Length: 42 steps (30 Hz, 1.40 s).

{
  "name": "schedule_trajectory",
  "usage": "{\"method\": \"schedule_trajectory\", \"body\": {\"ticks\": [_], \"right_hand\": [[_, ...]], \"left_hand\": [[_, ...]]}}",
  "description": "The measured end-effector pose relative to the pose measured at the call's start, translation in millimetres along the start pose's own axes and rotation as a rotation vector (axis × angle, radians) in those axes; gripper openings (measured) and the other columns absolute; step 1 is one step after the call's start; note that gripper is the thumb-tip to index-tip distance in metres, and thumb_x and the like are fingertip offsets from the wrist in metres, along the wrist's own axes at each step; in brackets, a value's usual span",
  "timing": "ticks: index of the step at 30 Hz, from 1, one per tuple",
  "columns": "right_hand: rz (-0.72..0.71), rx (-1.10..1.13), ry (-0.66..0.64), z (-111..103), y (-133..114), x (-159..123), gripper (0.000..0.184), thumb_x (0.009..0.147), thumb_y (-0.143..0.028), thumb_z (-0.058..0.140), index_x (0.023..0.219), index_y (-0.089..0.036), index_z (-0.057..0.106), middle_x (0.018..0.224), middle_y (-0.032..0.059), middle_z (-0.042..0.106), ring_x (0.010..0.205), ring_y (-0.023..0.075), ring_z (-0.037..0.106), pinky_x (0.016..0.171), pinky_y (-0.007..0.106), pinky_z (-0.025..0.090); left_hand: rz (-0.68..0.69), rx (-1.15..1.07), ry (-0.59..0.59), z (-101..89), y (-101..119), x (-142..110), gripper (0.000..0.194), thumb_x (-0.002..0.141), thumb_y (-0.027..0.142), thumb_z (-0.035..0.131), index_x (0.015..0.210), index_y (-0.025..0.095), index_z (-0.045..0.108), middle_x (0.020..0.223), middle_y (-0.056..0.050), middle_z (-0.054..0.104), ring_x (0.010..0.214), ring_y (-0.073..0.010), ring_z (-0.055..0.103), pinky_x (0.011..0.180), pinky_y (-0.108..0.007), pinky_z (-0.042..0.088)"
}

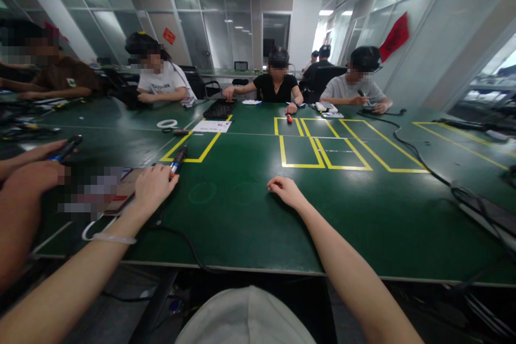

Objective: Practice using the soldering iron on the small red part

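Note:
My left hand (155, 185) is closed around a slim dark cylindrical tool (178, 158) with a coloured band near the fingers. The tool's upper end sticks out past my fingers, tilted up and to the right; its exact kind is not clear. My right hand (285, 190) rests on the green table (242, 231) with its fingers curled in, and nothing shows in them. Left of my left hand lies a flat brown item (123, 193), partly blurred out and partly covered by my hand.
At the left, a neighbour's hands (40, 164) hold a similar dark tool (68, 146). Yellow tape outlines (302, 165) mark the table. Farther back are a white sheet (212, 126), a tape roll (166, 123) and a black tray (220, 109). Several people sit opposite. A black cable (419, 158) crosses the right side.

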State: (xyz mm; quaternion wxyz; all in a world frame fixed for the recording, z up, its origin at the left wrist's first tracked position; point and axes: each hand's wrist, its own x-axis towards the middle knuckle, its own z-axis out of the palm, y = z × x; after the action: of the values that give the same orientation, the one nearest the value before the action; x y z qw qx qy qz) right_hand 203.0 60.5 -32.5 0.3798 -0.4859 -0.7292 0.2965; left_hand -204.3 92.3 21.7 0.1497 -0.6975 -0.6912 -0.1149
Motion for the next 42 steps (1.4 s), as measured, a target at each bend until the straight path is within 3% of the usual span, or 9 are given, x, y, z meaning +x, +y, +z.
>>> {"method": "schedule_trajectory", "body": {"ticks": [4, 8, 12, 15, 18, 22, 27, 33, 42], "right_hand": [[0.013, 0.034, -0.003, 0.6, -1.8, -0.7, 0.017, 0.085, -0.018, 0.052, 0.087, -0.017, 0.068, 0.080, 0.0026, 0.072, 0.076, 0.0153, 0.066, 0.074, 0.027, 0.048], [0.014, 0.116, -0.011, 3.6, 0.3, 0.4, 0.017, 0.085, -0.021, 0.053, 0.089, -0.016, 0.068, 0.080, 0.0029, 0.071, 0.075, 0.0141, 0.066, 0.075, 0.026, 0.048], [0.084, 0.286, -0.047, 5.8, 2.9, 4.2, 0.022, 0.086, -0.032, 0.054, 0.084, -0.015, 0.067, 0.074, 0.0031, 0.069, 0.065, 0.0121, 0.062, 0.061, 0.022, 0.047], [0.164, 0.519, -0.072, 6.1, 2.8, 6.6, 0.045, 0.088, -0.052, 0.047, 0.072, -0.014, 0.063, 0.059, 0.0023, 0.062, 0.053, 0.0106, 0.057, 0.050, 0.021, 0.043], [0.259, 0.708, -0.119, 7.8, 1.8, 6.4, 0.056, 0.085, -0.066, 0.043, 0.069, -0.014, 0.060, 0.055, 0.0020, 0.059, 0.048, 0.0105, 0.056, 0.043, 0.020, 0.040], [0.283, 0.753, -0.196, 12.4, -0.2, 3.0, 0.045, 0.079, -0.061, 0.058, 0.080, -0.015, 0.059, 0.057, -0.0007, 0.059, 0.047, 0.0104, 0.057, 0.039, 0.019, 0.038], [0.240, 0.761, -0.159, 13.6, -1.9, 1.5, 0.039, 0.076, -0.054, 0.066, 0.080, -0.016, 0.055, 0.058, -0.0026, 0.059, 0.047, 0.0092, 0.056, 0.040, 0.018, 0.038], [0.243, 0.731, -0.068, 11.2, 1.5, 4.8, 0.040, 0.075, -0.054, 0.067, 0.081, -0.017, 0.055, 0.061, -0.0019, 0.061, 0.049, 0.0094, 0.056, 0.044, 0.020, 0.042], [0.142, 0.687, -0.045, 11.5, 3.7, 5.3, 0.035, 0.071, -0.043, 0.073, 0.090, -0.018, 0.058, 0.074, 0.0001, 0.064, 0.061, 0.0110, 0.060, 0.052, 0.022, 0.046]], "left_hand": [[-0.065, -0.496, -0.081, -16.8, 40.2, 9.8, 0.037, 0.082, 0.051, 0.050, 0.094, 0.018, 0.059, 0.094, -0.011, 0.067, 0.093, -0.0292, 0.062, 0.083, -0.044, 0.048], [-0.002, -1.210, -0.392, -28.3, 118.7, 5.8, 0.041, 0.079, 0.051, 0.057, 0.096, 0.014, 0.059, 0.082, -0.006, 0.067, 0.073, -0.0168, 0.064, 0.071, -0.033, 0.053], [0.116, -1.437, -0.526, -27.1, 192.4, -6.6, 0.042, 0.084, 0.050, 0.052, 0.103, 0.014, 0.065, 0.076, -0.003, 0.061, 0.063, -0.0101, 0.056, 0.064, -0.026, 0.050], [0.241, -1.412, -0.525, -14.6, 223.2, -12.4, 0.043, 0.088, 0.048, 0.046, 0.101, 0.013, 0.067, 0.073, -0.002, 0.059, 0.065, -0.0109, 0.054, 0.061, -0.024, 0.047], [0.357, -1.334, -0.461, 1.1, 233.1, -17.7, 0.042, 0.091, 0.047, 0.040, 0.099, 0.014, 0.066, 0.074, -0.002, 0.060, 0.065, -0.0117, 0.053, 0.059, -0.023, 0.044], [0.392, -1.241, -0.360, 13.6, 230.1, -26.0, 0.038, 0.093, 0.046, 0.038, 0.108, 0.018, 0.060, 0.074, 0.000, 0.060, 0.066, -0.0127, 0.055, 0.062, -0.025, 0.044], [0.318, -1.344, -0.392, 22.1, 224.9, -26.4, 0.039, 0.093, 0.047, 0.037, 0.114, 0.018, 0.053, 0.073, 0.001, 0.059, 0.068, -0.0129, 0.057, 0.066, -0.026, 0.047], [0.205, -1.384, -0.454, 34.2, 219.9, -19.7, 0.041, 0.091, 0.053, 0.037, 0.082, 0.016, 0.055, 0.062, 0.001, 0.055, 0.054, -0.0103, 0.052, 0.054, -0.024, 0.042], [0.282, -1.317, -0.508, 32.7, 221.3, -24.5, 0.044, 0.089, 0.054, 0.041, 0.077, 0.015, 0.057, 0.063, 0.001, 0.055, 0.057, -0.0102, 0.052, 0.054, -0.022, 0.040]]}}
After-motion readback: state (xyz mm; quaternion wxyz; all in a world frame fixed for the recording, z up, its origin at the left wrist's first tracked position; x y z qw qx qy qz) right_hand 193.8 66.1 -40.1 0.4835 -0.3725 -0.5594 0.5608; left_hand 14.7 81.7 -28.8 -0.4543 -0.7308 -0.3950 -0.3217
